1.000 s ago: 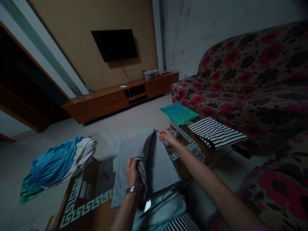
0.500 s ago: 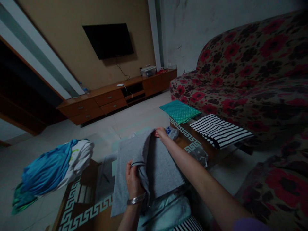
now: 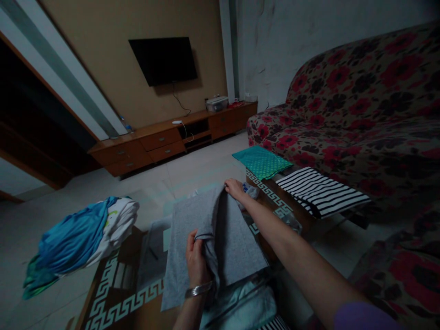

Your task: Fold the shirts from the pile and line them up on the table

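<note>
A grey cloth garment (image 3: 237, 247) lies across the glass coffee table (image 3: 135, 300), with its middle raised in a fold. My left hand (image 3: 197, 261), with a silver bracelet at the wrist, grips the near part of that fold between thumb and fingers. At the far end my right hand (image 3: 234, 189) pinches the garment's edge. Under the near side of the grey garment lies pale green folded cloth (image 3: 240, 305), and a bit of striped cloth shows below it.
A black-and-white striped folded garment (image 3: 321, 190) and a teal folded cloth (image 3: 261, 161) lie on the table's right side. Blue and white clothes (image 3: 75, 233) are heaped at the left. A floral sofa (image 3: 343, 119) stands right; a wooden TV cabinet (image 3: 151, 146) runs along the wall.
The whole scene has shifted slightly to the right in view. Both hands keep their hold on the grey garment, and the fold looks nearly the same.
</note>
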